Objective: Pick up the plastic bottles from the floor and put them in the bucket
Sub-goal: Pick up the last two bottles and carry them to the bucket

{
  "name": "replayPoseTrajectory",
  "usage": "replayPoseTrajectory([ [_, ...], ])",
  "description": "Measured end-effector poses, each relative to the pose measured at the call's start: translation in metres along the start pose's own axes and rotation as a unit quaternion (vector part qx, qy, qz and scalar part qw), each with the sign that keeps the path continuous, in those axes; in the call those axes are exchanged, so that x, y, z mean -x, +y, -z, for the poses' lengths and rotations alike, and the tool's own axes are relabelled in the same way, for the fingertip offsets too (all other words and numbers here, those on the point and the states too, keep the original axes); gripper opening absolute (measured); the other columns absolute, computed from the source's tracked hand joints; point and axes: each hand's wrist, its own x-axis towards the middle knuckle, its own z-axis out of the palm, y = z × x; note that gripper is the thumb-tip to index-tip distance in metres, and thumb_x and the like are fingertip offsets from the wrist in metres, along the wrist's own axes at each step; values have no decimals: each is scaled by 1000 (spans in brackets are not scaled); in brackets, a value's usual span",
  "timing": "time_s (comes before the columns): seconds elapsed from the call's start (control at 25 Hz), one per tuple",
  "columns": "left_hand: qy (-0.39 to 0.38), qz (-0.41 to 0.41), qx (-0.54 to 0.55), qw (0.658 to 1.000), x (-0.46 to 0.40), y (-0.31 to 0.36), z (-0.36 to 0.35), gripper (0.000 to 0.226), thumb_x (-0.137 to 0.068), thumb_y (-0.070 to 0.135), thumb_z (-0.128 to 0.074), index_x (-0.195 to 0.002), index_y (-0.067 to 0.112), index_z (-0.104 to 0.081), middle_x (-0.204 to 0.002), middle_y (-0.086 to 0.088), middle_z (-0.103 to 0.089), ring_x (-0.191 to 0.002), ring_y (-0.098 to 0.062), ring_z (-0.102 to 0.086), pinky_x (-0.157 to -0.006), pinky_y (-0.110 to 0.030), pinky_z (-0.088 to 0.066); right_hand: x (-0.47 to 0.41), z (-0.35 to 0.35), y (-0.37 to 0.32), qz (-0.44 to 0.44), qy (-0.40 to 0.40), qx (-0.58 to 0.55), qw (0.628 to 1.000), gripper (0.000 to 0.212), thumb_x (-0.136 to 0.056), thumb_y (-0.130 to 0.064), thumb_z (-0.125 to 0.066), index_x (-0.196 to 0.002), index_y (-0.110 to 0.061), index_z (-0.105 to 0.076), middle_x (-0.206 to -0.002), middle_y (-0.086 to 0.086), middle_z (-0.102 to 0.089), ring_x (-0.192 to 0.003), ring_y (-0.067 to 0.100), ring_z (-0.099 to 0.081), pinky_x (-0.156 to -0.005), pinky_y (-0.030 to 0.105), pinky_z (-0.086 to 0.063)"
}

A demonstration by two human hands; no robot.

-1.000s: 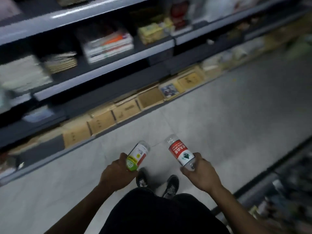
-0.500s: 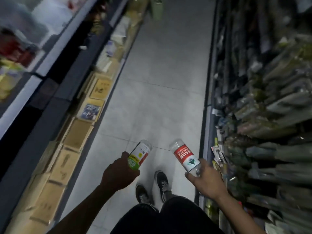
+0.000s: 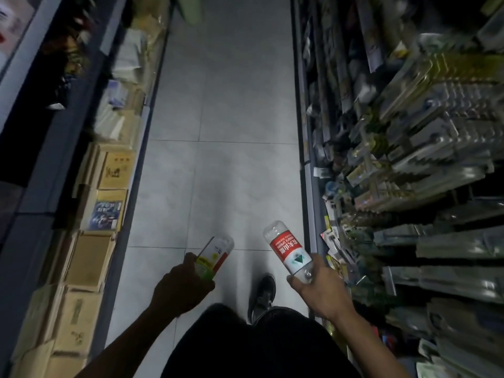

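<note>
My left hand point(image 3: 182, 289) grips a clear plastic bottle with a yellow, green and red label point(image 3: 215, 255), its base pointing away from me. My right hand point(image 3: 319, 289) holds a second clear bottle with a red and white label point(image 3: 287, 249) by its neck end, base tilted up and forward. Both bottles are held over the grey tiled floor point(image 3: 218, 165) of a shop aisle. A pale green bucket-like thing point(image 3: 188, 8) stands at the far end of the aisle, blurred and cut off by the frame.
Shelves line both sides of the narrow aisle. Brown cardboard boxes point(image 3: 90, 257) sit along the bottom left shelf. Hanging packaged goods point(image 3: 409, 148) crowd the right rack. My dark shoe point(image 3: 263, 294) shows between my arms.
The view has swung from facing the left shelves to looking straight down the aisle. Both hands still hold their bottles in front of me, the pale green thing now nearer the frame's top.
</note>
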Motion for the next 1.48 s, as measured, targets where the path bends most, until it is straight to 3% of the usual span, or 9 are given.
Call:
replayPoseTrajectory([
  [0.24,-11,41,42,998,-42,-12,40,63,-77,61,-77,-117,29,-40,-86,15,-58,-62,2,-58,-45,-9,-36,-100,31,-78,54,-26,16,998,58,-68,-68,-68,-110,-35,-45,-91,-10,-66,-78,14,-67,-68,39,-59],
  [0.4,3,77,87,993,-96,-33,89,64,-72,61,-78,-112,36,-36,-81,19,-55,-60,3,-57,-41,-8,-35,-175,36,-153,87,-36,30,995,57,-68,-70,-67,-108,-37,-45,-91,-13,-66,-77,9,-66,-69,38,-60],
  [0.6,30,78,71,994,-189,-37,176,62,-66,66,-70,-108,35,-35,-82,15,-57,-61,-1,-54,-49,-19,-36,-249,39,-233,83,-24,56,995,59,-66,-75,-63,-108,-39,-41,-92,-9,-66,-77,14,-65,-70,36,-58],
  [0.76,42,29,25,998,-269,-10,249,69,-67,64,-73,-115,28,-39,-92,7,-63,-68,-14,-57,-58,-27,-41,-288,51,-262,37,-14,37,999,64,-64,-76,-64,-112,-41,-40,-96,-10,-67,-81,15,-68,-72,39,-60],
  [1.0,51,-33,-28,998,-396,61,339,67,-71,60,-76,-116,27,-40,-93,7,-62,-69,-14,-57,-60,-28,-42,-362,88,-272,-27,10,18,999,63,-67,-73,-69,-113,-42,-39,-95,-9,-67,-79,15,-68,-71,40,-60],
  [1.2,39,-44,-38,998,-484,127,395,66,-80,54,-78,-126,22,-41,-102,3,-67,-70,-11,-60,-50,-18,-38,-477,144,-295,-21,7,0,1000,63,-70,-65,-75,-116,-38,-44,-95,-12,-65,-80,11,-67,-72,37,-61],
  [1.48,20,12,33,999,-557,178,456,63,-79,58,-77,-119,26,-41,-98,7,-67,-76,-12,-66,-57,-22,-46,-645,224,-384,55,-15,-6,998,59,-71,-59,-79,-113,-32,-49,-97,-6,-68,-85,17,-69,-76,42,-60],
])
